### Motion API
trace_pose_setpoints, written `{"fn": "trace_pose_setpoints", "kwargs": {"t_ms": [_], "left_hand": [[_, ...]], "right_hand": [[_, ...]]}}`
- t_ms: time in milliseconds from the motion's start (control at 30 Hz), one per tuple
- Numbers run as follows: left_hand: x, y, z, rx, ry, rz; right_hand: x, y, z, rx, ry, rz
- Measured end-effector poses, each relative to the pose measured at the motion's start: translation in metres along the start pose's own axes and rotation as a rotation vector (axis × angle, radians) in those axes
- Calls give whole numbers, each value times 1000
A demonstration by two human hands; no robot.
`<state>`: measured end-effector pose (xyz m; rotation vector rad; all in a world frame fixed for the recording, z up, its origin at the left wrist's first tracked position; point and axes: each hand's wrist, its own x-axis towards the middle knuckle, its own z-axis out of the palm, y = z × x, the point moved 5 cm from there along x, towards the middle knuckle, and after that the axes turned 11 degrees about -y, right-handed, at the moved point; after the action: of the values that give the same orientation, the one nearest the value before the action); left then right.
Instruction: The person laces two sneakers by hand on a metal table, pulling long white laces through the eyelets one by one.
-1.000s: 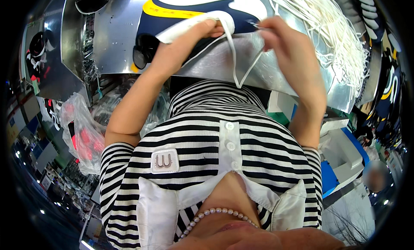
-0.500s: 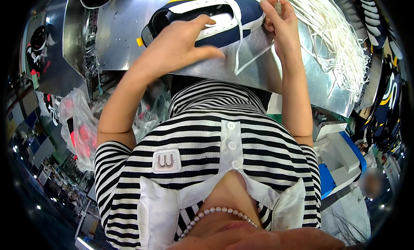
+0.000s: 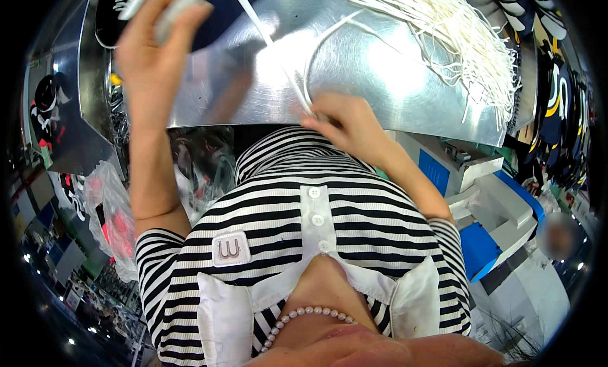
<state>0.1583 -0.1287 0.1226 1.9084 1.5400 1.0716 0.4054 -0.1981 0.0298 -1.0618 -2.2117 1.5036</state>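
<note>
At the far left of the metal table, my left hand is closed on a navy and white shoe upper, both smeared by motion. The upper is raised and partly cut off by the top of the picture. A white shoelace runs taut from it down to my right hand. That hand, near the table's front edge, pinches the lace between thumb and fingers. From the pinch a loose length of lace curves away over the metal. Whether the thin pointed tool seen earlier is still in my right hand, I cannot tell.
A heap of white laces covers the table's right side. A dark shoe piece lies at the far left. Navy and white uppers hang at the right edge. Plastic bags sit below left, a white and blue machine below right.
My left hand has moved left, raising the upper from the table. My right hand has come left and toward me, drawing the lace taut. The pointed tool no longer shows.
</note>
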Motion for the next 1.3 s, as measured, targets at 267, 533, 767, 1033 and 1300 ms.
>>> {"fn": "trace_pose_setpoints", "kwargs": {"t_ms": [267,533,767,1033,1300], "left_hand": [[9,21,23,-54,-238,-42],[-20,-7,111,298,-682,129],[-5,31,117,432,-591,154],[5,0,144,380,-672,-63],[10,-6,148,212,-742,-174]], "right_hand": [[-90,13,-14,146,120,88],[22,23,-68,388,430,-22],[58,50,-72,542,490,-66],[45,44,-78,287,581,-152],[9,49,-47,203,403,41]]}}
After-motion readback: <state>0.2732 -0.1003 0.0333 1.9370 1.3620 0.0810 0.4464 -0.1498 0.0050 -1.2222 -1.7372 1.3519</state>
